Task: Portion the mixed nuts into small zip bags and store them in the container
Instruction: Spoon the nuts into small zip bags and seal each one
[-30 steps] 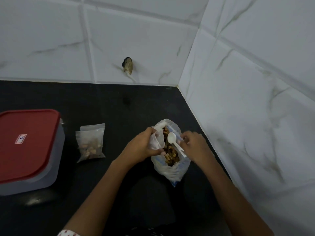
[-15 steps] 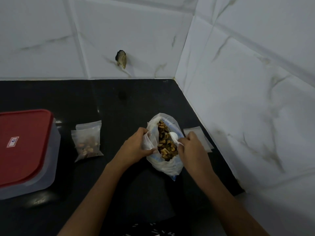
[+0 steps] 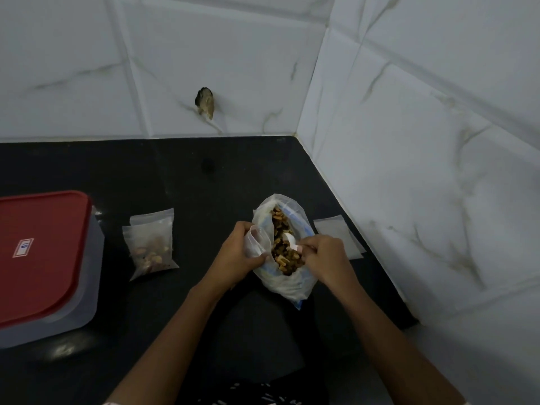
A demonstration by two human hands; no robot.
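A big clear bag of mixed nuts lies open on the black counter. My left hand grips a small empty zip bag at the big bag's left rim. My right hand pinches a white plastic spoon, whose bowl is down among the nuts. A filled small zip bag lies to the left. The container with a red lid stands shut at the far left.
Empty small zip bags lie flat by the right wall. White marble tiles close off the corner behind and to the right. A dark chipped hole marks the back wall.
The spoon has dipped from above the bag's mouth down into the nuts. My right hand has shifted, uncovering the flat empty bags by the wall. My left hand keeps its hold.
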